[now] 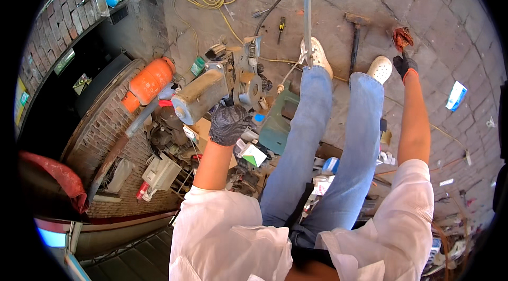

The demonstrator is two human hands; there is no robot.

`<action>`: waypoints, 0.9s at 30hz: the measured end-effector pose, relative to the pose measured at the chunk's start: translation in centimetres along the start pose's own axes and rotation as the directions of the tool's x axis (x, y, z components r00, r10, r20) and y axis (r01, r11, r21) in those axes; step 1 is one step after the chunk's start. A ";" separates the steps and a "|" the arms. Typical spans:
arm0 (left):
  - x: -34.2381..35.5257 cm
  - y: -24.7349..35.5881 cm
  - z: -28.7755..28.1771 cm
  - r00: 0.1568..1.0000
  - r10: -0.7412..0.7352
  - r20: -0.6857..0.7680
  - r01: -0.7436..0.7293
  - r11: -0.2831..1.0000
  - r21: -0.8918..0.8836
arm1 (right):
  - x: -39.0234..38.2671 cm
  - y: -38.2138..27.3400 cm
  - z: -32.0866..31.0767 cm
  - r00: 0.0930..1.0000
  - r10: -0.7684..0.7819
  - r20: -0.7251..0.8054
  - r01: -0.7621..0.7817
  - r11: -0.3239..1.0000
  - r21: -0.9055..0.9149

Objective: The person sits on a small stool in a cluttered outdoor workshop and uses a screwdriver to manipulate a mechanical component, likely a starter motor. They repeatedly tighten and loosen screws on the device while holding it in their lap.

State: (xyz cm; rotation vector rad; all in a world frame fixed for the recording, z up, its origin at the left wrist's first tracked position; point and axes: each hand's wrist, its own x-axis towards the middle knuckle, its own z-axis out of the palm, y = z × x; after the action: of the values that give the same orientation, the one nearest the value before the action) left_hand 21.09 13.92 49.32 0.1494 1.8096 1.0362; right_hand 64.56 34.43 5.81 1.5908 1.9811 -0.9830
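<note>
My left hand, in a dark grey knitted glove, is curled against the lower side of a dusty machine with a cylindrical motor and a round wheel. What its fingers hold, if anything, is hidden. Stretched far out to the right, my right hand wears a dark glove with an orange cuff. It grips the near end of a crumpled reddish-brown rag over the paving. A hammer lies left of that hand, its head pointing away from me.
Beyond the machine lie a yellow coiled hose and a screwdriver. A metal bar rises by my left shoe. An orange gas cylinder is at left. A green plastic piece and clutter sit beside my left leg; a blue-white packet lies right.
</note>
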 end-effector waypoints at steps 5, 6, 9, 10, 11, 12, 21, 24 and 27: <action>-3.7 6.0 4.8 0.992 0.027 0.121 0.022 0.922 -0.386 | -7.2 -5.8 -7.0 0.904 0.428 0.002 -0.323 0.678 0.660; -4.5 7.3 5.7 0.987 0.037 0.159 0.041 0.889 -0.457 | -9.9 -6.6 -8.1 0.928 0.371 -0.040 -0.204 0.595 0.778; -7.7 10.4 7.3 0.967 0.075 0.244 0.099 0.773 -0.627 | -19.9 -11.9 -14.8 0.968 0.235 0.091 -0.145 0.225 0.963; -8.6 11.2 7.9 0.954 0.085 0.288 0.136 0.731 -0.669 | -23.4 -14.0 -17.0 0.959 0.255 0.124 -0.154 0.100 0.983; -9.6 12.4 8.5 0.938 0.097 0.333 0.176 0.695 -0.697 | -26.0 -14.8 -17.6 0.954 0.206 0.218 -0.232 0.041 0.972; -10.8 13.6 9.2 0.919 0.110 0.378 0.218 0.656 -0.722 | -28.4 -15.7 -17.2 0.930 0.122 0.348 -0.338 -0.096 0.936; -21.8 22.9 15.0 0.791 -0.038 0.611 0.472 0.673 -0.569 | -48.1 -29.4 -31.4 0.954 -0.282 0.105 -0.289 -0.758 0.585; -25.8 27.0 17.5 0.622 0.111 0.775 0.567 0.618 -0.544 | -52.8 -29.1 -36.6 0.983 -0.179 -0.050 -0.120 -0.818 0.563; -29.7 30.1 22.1 0.458 0.378 0.804 0.212 0.832 -0.512 | -57.0 -27.9 -42.9 0.992 -0.101 -0.078 -0.043 -0.840 0.541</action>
State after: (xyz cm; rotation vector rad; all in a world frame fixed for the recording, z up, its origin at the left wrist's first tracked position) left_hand 43.28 30.01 88.40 0.3615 0.4690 1.1906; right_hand 57.39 25.40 81.59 1.4576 -0.5518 -3.8399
